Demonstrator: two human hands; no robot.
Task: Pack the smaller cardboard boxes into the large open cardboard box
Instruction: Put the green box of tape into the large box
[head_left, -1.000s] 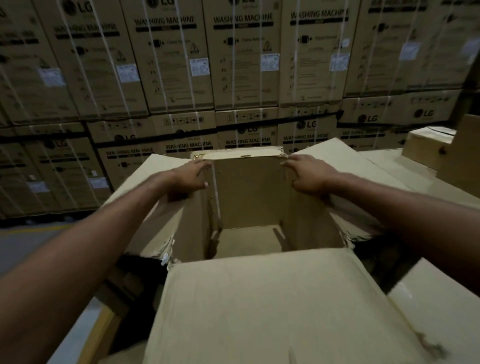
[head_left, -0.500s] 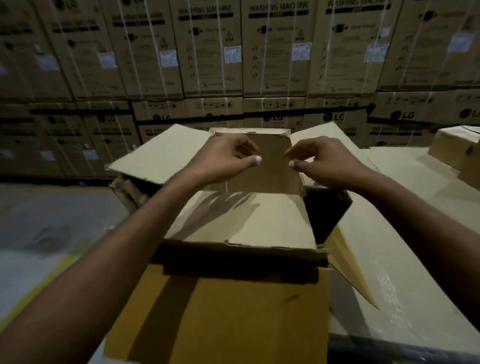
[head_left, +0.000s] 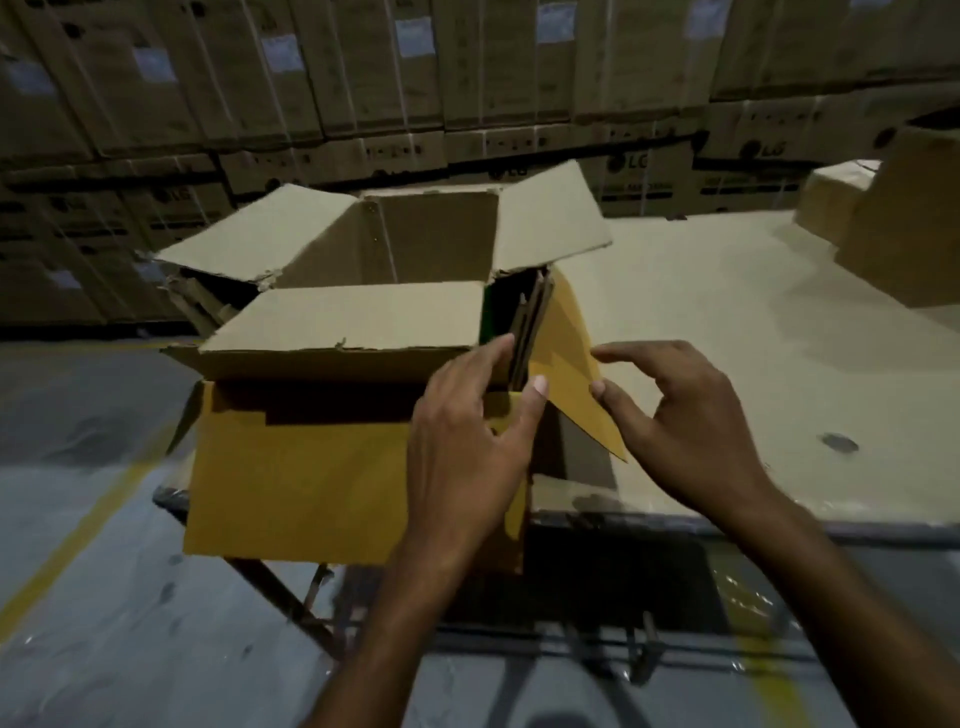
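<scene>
The large open cardboard box (head_left: 311, 467) stands at the near left edge of a cardboard-covered platform (head_left: 753, 312). Its near flap lies flat over the opening, and the left and right flaps stand out. My left hand (head_left: 467, 447) grips the box's near right corner, fingers and thumb on either side of thin upright cardboard sheets (head_left: 527, 322). My right hand (head_left: 685, 431) hovers beside a yellow flap (head_left: 571, 374) on the box's right side, with fingers spread and its thumb tip at the flap's edge. Two smaller cardboard boxes (head_left: 841, 208) sit at the far right of the platform.
A wall of stacked washing machine cartons (head_left: 363, 78) fills the background. Grey floor with a yellow line (head_left: 78, 530) lies to the left and below. A dark metal frame (head_left: 597, 639) shows under the platform's near edge.
Both hands left the far flaps and came back to the box's near right corner. The near flap now lies across the opening. My view has pulled back and lower.
</scene>
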